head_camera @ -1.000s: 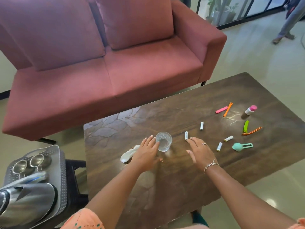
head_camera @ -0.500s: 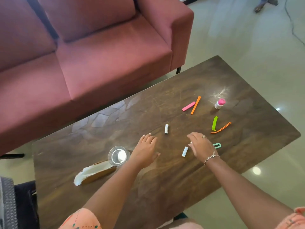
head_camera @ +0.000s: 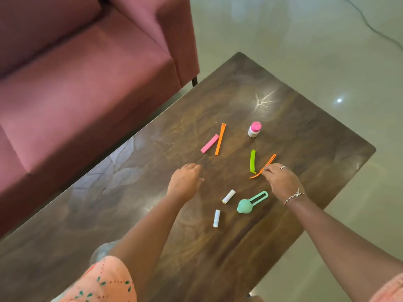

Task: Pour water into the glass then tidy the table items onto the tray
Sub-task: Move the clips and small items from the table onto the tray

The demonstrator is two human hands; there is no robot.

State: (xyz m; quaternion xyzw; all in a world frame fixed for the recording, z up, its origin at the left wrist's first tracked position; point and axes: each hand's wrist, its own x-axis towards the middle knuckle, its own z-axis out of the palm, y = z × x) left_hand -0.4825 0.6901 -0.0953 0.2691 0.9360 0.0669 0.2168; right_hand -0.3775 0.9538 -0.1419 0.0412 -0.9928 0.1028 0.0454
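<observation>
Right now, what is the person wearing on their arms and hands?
Both forearms are bare. The right hand has a silver ring on one finger and a silver chain bracelet at the wrist. The left hand shows no jewellery. Short peach sleeves carry small green patterning.

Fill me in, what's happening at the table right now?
A person is clearing small items off the wooden table. The right hand is touching the open orange clip next to the green clip. The left hand is curled over the table; whether it holds anything can't be seen. The pink stick, pink-capped bottle, teal scoop and two white tubes lie loose.
</observation>
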